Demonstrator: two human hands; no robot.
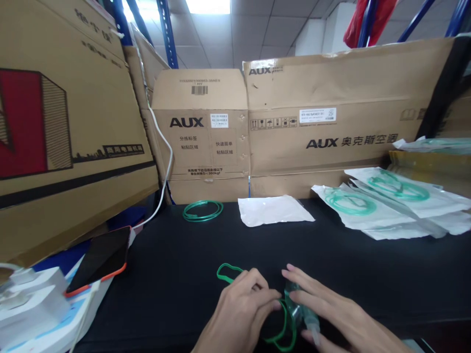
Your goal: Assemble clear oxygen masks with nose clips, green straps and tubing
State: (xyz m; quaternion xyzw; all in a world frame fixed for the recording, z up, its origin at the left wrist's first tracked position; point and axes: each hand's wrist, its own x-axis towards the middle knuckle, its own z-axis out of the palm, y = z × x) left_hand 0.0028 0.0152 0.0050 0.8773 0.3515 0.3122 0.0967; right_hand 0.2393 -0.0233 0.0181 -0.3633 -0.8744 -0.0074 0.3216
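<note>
Over the near side of the black table [176, 279], your right hand [333, 309] had its grip clamped on a clear mask [295, 312]. Your left hand [243, 301], just beside it, had its grip pinched on a green strap [285, 316].

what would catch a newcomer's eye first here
Probably the red block printed on the carton at far left. Next, low in the middle, the left hand holds a bright green strap while the right hand touches a clear greenish piece. Behind them lies a coiled green tube.
</note>
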